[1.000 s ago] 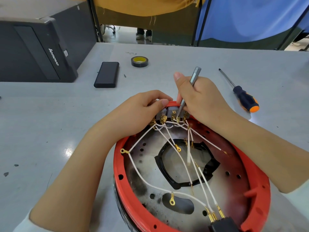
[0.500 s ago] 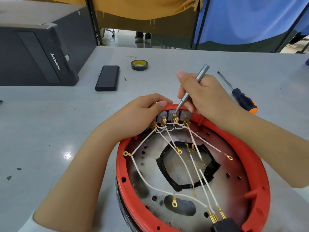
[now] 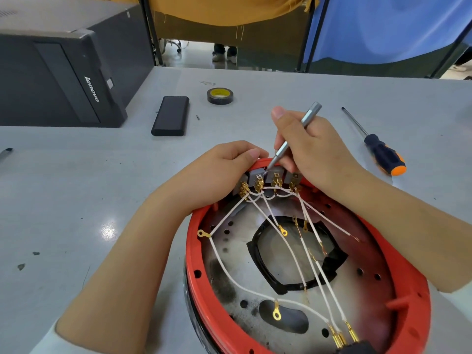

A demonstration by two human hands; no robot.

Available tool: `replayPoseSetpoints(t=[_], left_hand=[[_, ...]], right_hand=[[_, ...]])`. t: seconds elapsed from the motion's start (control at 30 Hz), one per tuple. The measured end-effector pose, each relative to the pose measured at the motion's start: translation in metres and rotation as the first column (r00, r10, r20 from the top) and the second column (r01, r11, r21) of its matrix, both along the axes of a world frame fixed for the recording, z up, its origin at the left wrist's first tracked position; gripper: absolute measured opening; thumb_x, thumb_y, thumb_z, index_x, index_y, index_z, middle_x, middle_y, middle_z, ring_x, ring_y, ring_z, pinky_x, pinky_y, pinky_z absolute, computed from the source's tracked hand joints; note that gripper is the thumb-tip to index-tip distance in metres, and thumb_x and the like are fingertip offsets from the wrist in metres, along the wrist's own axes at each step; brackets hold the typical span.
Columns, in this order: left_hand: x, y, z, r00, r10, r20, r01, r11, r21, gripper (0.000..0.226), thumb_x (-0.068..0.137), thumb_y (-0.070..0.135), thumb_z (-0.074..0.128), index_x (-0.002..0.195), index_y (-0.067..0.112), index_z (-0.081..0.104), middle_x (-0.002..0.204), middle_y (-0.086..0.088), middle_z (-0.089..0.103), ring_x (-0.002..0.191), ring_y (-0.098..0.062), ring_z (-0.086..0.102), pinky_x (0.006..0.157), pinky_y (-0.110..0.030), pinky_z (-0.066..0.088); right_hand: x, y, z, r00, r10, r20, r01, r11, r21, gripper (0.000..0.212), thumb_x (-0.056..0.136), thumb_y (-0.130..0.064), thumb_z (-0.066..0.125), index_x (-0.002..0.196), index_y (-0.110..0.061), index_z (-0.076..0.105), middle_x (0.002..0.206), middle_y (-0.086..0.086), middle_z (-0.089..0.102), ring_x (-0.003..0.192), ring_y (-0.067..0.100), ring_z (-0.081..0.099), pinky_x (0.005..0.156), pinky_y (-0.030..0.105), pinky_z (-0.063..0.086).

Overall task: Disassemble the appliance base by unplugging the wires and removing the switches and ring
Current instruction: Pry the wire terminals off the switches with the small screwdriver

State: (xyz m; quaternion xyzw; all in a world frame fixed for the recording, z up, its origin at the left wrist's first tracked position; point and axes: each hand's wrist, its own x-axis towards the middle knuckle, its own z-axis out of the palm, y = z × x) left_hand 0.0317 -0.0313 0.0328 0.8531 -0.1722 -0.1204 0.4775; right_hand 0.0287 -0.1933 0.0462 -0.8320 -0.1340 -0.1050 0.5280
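Note:
A round appliance base with a red ring (image 3: 196, 284) lies open side up on the grey table in front of me. Along its far rim stands a row of grey switches (image 3: 274, 178) with brass terminals. Several white wires (image 3: 258, 292) run from them across the metal plate to a black plug (image 3: 357, 347) at the near edge. My left hand (image 3: 217, 175) grips the far rim and the leftmost switches. My right hand (image 3: 311, 149) holds a thin silver screwdriver (image 3: 310, 113) like a pen, its tip set at the top of the second switch from the left.
An orange-and-black screwdriver (image 3: 383, 157) lies to the right of the base. A black power bank (image 3: 171, 118) and a roll of black tape (image 3: 220, 95) lie farther back. A black computer case (image 3: 58, 77) stands at the back left. Curtains hang beyond the table's far edge.
The silver screwdriver's tip has shifted left along the switch row, from among the terminals to the top of a switch, and the tool leans more to the right. My left hand has stayed in place.

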Motion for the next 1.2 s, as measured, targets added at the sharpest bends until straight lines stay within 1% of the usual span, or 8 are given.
replayPoseSetpoints(t=[0.23,0.33,0.43,0.5,0.77,0.87,1.03,1.2], left_hand=[[0.001,0.006,0.002,0.997,-0.073,-0.030,0.076,0.992,0.096,0.028,0.096,0.045,0.042,0.121,0.042,0.055,0.107,0.017,0.065,0.099,-0.007,0.062,0.095,-0.033,0.046],[-0.001,0.005,0.003,0.998,-0.063,0.010,0.061,0.990,0.127,0.028,0.094,0.048,0.044,0.118,0.042,0.057,0.103,0.016,0.066,0.095,-0.007,0.063,0.088,-0.024,0.048],[-0.002,0.007,0.003,0.998,-0.060,0.029,0.056,0.989,0.136,0.027,0.093,0.050,0.045,0.115,0.044,0.060,0.099,0.024,0.065,0.090,0.005,0.060,0.075,-0.012,0.042],[-0.002,0.007,0.003,0.997,-0.066,0.034,0.062,0.991,0.117,0.027,0.094,0.050,0.045,0.114,0.044,0.062,0.100,0.025,0.066,0.092,0.005,0.060,0.079,-0.014,0.043],[-0.001,0.000,0.000,0.990,-0.115,0.079,0.111,0.993,0.050,0.032,0.098,0.043,0.039,0.101,0.033,0.070,0.098,0.008,0.071,0.096,-0.013,0.063,0.090,-0.027,0.047],[-0.001,0.000,-0.001,0.991,-0.108,0.083,0.103,0.993,0.052,0.031,0.099,0.041,0.039,0.101,0.034,0.070,0.096,0.012,0.071,0.093,-0.007,0.063,0.087,-0.020,0.046],[-0.001,-0.001,0.000,0.989,-0.110,0.097,0.105,0.993,0.059,0.032,0.099,0.041,0.039,0.102,0.033,0.069,0.098,0.010,0.071,0.095,-0.009,0.063,0.091,-0.030,0.047],[-0.001,-0.001,-0.001,0.990,-0.102,0.102,0.095,0.993,0.073,0.033,0.099,0.043,0.038,0.103,0.033,0.069,0.099,0.010,0.070,0.096,-0.009,0.062,0.090,-0.025,0.046]], right_hand=[[0.004,-0.009,0.007,0.985,-0.102,-0.136,0.095,0.994,-0.057,0.051,0.100,-0.044,0.037,0.063,-0.012,0.052,0.036,-0.005,0.044,0.038,0.004,0.043,0.043,0.011,0.038],[-0.001,-0.017,0.010,0.967,-0.120,-0.226,0.125,0.992,0.008,0.050,0.100,-0.044,0.039,0.064,-0.011,0.052,0.036,-0.004,0.043,0.034,0.005,0.040,0.038,0.013,0.036],[-0.008,-0.021,0.010,0.954,-0.127,-0.272,0.133,0.991,0.005,0.048,0.099,-0.042,0.040,0.064,-0.011,0.052,0.036,-0.003,0.042,0.030,0.005,0.034,0.034,0.012,0.029],[-0.012,-0.020,0.013,0.949,-0.119,-0.293,0.129,0.992,0.015,0.047,0.099,-0.041,0.041,0.064,-0.011,0.051,0.036,-0.002,0.042,0.028,0.005,0.033,0.033,0.012,0.028],[-0.018,0.001,0.008,1.000,0.030,0.008,-0.030,0.997,-0.065,0.048,0.102,-0.030,0.039,0.061,-0.007,0.051,0.036,-0.005,0.044,0.034,0.002,0.042,0.043,0.009,0.033],[-0.018,0.001,0.000,0.998,0.012,0.058,-0.010,1.000,-0.022,0.046,0.103,-0.027,0.039,0.061,-0.009,0.050,0.036,-0.006,0.044,0.034,0.004,0.041,0.042,0.010,0.032],[-0.015,0.002,-0.002,0.994,0.002,0.106,0.005,0.998,-0.066,0.044,0.103,-0.026,0.039,0.064,-0.009,0.050,0.038,-0.011,0.046,0.038,0.002,0.046,0.044,0.009,0.033],[-0.014,0.002,-0.003,0.994,-0.007,0.111,0.018,0.995,-0.096,0.043,0.103,-0.025,0.039,0.067,-0.003,0.050,0.041,-0.012,0.048,0.039,0.002,0.048,0.044,0.009,0.034]])
